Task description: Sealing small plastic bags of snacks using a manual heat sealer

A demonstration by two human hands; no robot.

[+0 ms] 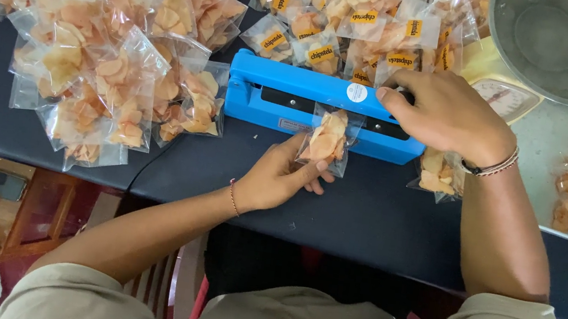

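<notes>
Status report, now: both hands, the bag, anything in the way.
Left hand holds small clear bag of chips, its top in the blue heat sealer. Right hand presses on sealer arm. Filled bags piled left and behind; none blocking.

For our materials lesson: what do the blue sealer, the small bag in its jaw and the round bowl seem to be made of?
Blue sealer: likely painted metal or plastic, evenly glossy. Small bag: thin clear plastic film, crinkled, chips visible through. Round bowl: dull grey metal, brushed sheen.

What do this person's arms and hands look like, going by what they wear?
Both forearms are bare. The left hand has a thin reddish thread bracelet at the wrist. The right hand has a slim banded bracelet, dark and pale. Khaki short sleeves cover the upper arms.
</notes>
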